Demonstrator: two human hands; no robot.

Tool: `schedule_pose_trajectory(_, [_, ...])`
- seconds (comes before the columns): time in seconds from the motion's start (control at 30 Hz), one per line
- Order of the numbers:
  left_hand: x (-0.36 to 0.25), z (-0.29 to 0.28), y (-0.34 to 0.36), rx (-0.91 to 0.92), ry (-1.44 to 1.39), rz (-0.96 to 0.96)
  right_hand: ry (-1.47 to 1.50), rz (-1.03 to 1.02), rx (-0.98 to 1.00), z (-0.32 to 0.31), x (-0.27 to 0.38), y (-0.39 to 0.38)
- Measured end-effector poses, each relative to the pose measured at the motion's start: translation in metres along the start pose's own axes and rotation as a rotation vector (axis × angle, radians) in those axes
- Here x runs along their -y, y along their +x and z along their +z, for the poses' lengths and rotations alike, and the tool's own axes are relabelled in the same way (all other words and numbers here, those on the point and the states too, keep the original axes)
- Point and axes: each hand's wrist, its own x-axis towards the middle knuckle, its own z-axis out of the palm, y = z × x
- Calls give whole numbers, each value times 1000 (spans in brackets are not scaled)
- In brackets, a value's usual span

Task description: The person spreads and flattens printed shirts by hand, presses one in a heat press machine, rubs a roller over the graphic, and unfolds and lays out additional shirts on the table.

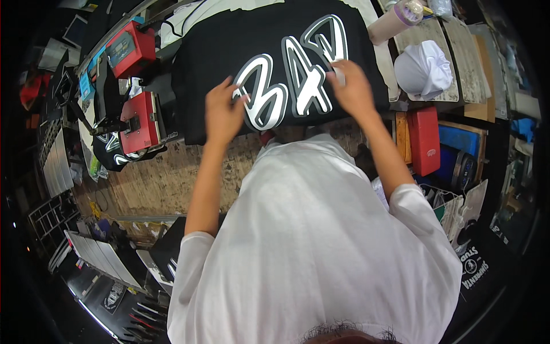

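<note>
A black garment (197, 63) lies spread in front of me, with large white letters outlined in grey (309, 86) across it. My left hand (224, 114) is at the left edge of the first letter, its thumb and fingers apart. Over the lower end of the last letter is my right hand (353, 90), slightly blurred. A gap shows between its thumb and forefinger, with white of the lettering behind. I see nothing held in either hand. Whether the fingertips press on the fabric, I cannot tell.
On the left stand a red control box (130, 50) and a red press head (140, 122). At the right are a white cap (423, 70), a pale bottle (395, 22) and a red box (423, 140). A worn wooden surface (166, 183) lies below the garment.
</note>
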Motion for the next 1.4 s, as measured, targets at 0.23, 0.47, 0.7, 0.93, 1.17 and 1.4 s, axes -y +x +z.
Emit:
schedule_pose_trajectory(0.23, [-20, 74, 2, 270, 316, 266, -235, -248, 231, 61, 28, -7])
schedule_pose_trajectory(0.47, [-19, 58, 3, 317, 356, 214, -236, -313, 355, 37, 20, -10])
schedule_pose_trajectory(0.7, [58, 23, 9, 109, 496, -129, -334, -171, 325, 15, -29, 9])
schedule_pose_trajectory(0.93, [8, 80, 69, 212, 230, 333, -271, -336, 251, 76, 11, 68])
schedule_pose_trajectory(1.17, [19, 94, 127, 140, 310, 245, -256, -262, 202, 105, 4, 110])
schedule_pose_trajectory(1.4, [65, 95, 189, 0, 407, 111, -293, -178, 94, 109, -20, 150])
